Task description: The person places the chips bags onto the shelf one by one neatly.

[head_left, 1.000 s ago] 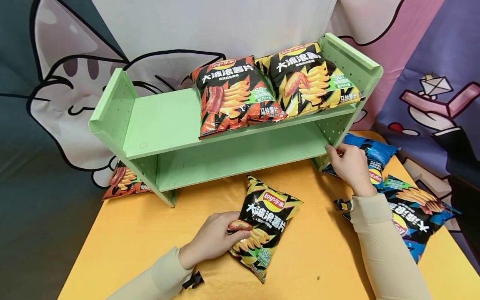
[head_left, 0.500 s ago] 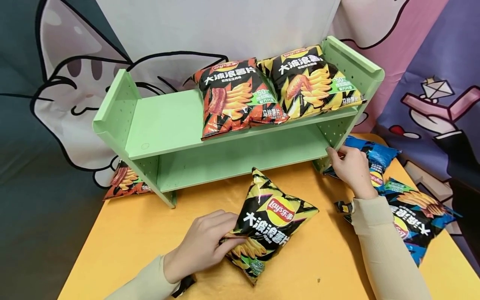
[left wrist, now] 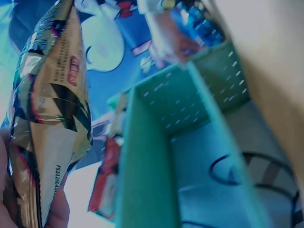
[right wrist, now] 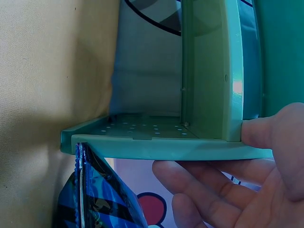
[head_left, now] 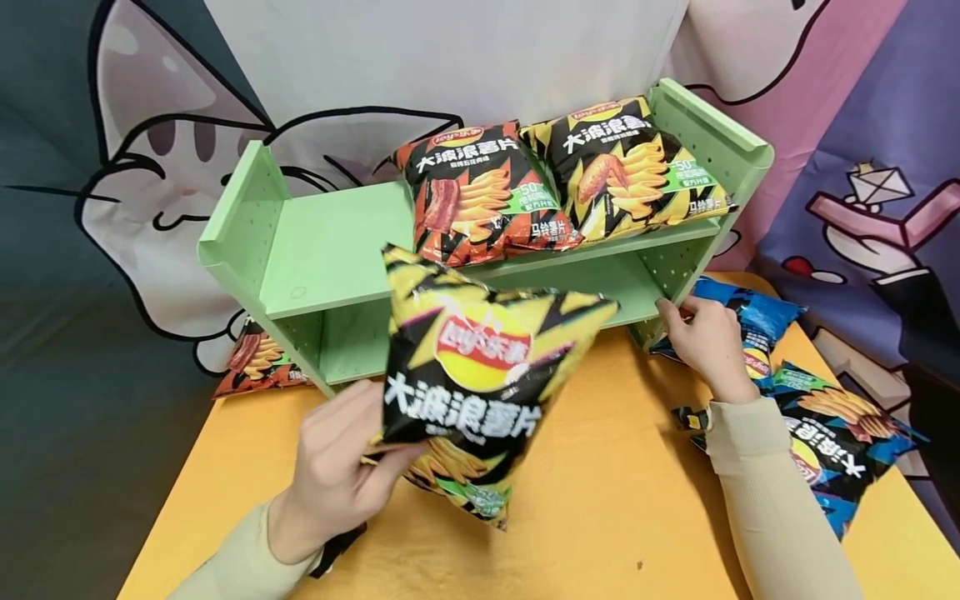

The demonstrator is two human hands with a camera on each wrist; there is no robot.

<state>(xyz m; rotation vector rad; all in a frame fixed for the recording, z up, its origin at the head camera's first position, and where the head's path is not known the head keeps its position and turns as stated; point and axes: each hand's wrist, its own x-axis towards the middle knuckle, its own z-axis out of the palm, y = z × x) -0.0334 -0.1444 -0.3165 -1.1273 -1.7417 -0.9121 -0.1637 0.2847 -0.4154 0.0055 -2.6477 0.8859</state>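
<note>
My left hand (head_left: 337, 467) pinches a yellow-and-black bag of potato chips (head_left: 465, 383) by its side edge, raised above the table and tilted, overlapping the front of the shelf in the head view. Seen from the left wrist, the chip bag (left wrist: 54, 123) is edge-on. My right hand (head_left: 703, 343) grips the right end panel of the green two-tier shelf (head_left: 330, 242). In the right wrist view the thumb lies inside the panel (right wrist: 166, 148) and the fingers outside. On the top tier lean a red-and-black chip bag (head_left: 480, 200) and another yellow-and-black chip bag (head_left: 622, 171).
Blue chip bags (head_left: 832, 433) lie on the yellow table (head_left: 592, 508) to the right of the shelf, beside my right forearm. A red chip bag (head_left: 258, 362) lies by the shelf's left end. A printed cloth (head_left: 450, 58) hangs behind.
My left hand has lifted the yellow-and-black chip bag off the table, up and leftward toward the camera. The right hand keeps its grip on the shelf; the view has shifted slightly.
</note>
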